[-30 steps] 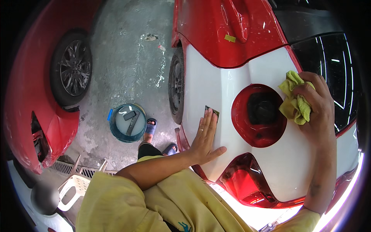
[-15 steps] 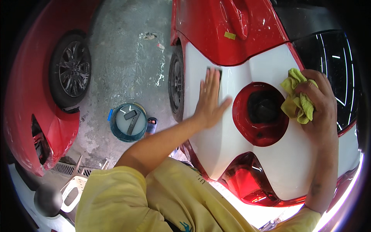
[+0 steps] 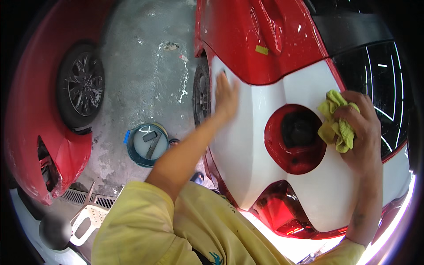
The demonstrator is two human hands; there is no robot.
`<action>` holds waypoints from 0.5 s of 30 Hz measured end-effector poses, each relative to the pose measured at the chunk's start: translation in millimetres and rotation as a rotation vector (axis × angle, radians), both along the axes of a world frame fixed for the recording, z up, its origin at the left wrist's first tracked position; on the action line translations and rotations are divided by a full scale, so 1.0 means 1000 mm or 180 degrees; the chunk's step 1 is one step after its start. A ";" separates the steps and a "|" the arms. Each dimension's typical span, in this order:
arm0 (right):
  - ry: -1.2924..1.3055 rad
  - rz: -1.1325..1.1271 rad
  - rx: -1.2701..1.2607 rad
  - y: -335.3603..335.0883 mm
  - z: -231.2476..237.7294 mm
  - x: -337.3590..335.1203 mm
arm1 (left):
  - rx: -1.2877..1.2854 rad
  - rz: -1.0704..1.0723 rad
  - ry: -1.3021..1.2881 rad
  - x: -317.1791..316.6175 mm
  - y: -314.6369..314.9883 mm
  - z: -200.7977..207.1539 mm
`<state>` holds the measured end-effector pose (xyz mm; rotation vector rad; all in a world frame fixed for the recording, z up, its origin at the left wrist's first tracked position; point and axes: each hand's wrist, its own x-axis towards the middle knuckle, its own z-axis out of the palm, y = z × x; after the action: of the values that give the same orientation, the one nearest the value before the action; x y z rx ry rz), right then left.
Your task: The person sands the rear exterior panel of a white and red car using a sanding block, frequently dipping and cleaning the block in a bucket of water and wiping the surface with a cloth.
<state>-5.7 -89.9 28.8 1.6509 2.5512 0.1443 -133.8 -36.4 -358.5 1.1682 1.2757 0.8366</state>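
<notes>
A red and white car (image 3: 254, 145) fills the right half of the view, with a round red fuel-filler recess (image 3: 295, 139) in its white rear panel. My left hand (image 3: 226, 96) lies flat with fingers spread on the white panel near the rear wheel arch, blurred by motion. My right hand (image 3: 358, 132) grips a crumpled yellow-green cloth (image 3: 336, 123) pressed against the panel at the right edge of the recess. A small yellow-green tab (image 3: 261, 50) sticks to the red bodywork above.
A blue bucket (image 3: 147, 144) with water and tools stands on the wet concrete floor by the car's rear wheel (image 3: 202, 95). A second red car (image 3: 39, 110) with a dark wheel stands at left. A white plastic stool (image 3: 90, 218) and floor grate lie at lower left.
My left hand has slid up and to the left across the white panel toward the wheel arch. My right hand and the cloth stay by the fuel recess.
</notes>
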 end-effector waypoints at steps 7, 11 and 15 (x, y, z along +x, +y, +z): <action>0.0016 -0.0111 -0.0019 0.001 0.006 -0.002 | 0.0305 -0.0121 0.0114 0.005 -0.020 0.023; 0.0061 -0.0029 -0.0017 0.002 0.003 -0.005 | -0.0252 0.0066 -0.0175 -0.004 0.022 0.034; 0.0082 -0.0180 -0.0072 -0.002 0.003 0.003 | 0.0344 -0.0522 0.0121 0.002 -0.075 0.085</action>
<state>-3.2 -92.1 31.6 1.7260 2.5118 0.0901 -132.1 -111.0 -273.2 1.3613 1.1594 0.7725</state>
